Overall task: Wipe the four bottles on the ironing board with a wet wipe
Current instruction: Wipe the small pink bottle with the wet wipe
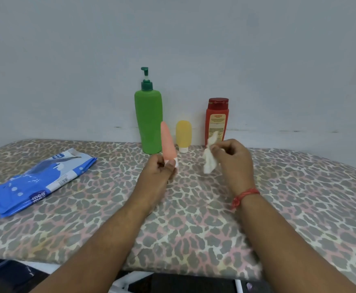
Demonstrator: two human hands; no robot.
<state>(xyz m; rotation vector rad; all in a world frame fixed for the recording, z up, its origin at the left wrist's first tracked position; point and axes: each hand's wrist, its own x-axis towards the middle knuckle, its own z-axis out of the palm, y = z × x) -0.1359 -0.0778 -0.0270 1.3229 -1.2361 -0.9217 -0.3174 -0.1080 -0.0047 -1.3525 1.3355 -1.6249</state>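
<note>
Leopard-print ironing board (278, 197) meets a pale wall. Left hand (159, 169) grips the orange bottle (168, 142) by its cap; right hand (234, 159) pinches the wet wipe (210, 159) just beside it. Wrapping the wipe round and stroking upward while turning should cover it.

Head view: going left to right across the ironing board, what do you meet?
Wipes pack → green pump bottle → orange tube in the left hand → yellow tube → wet wipe in the right hand.
</note>
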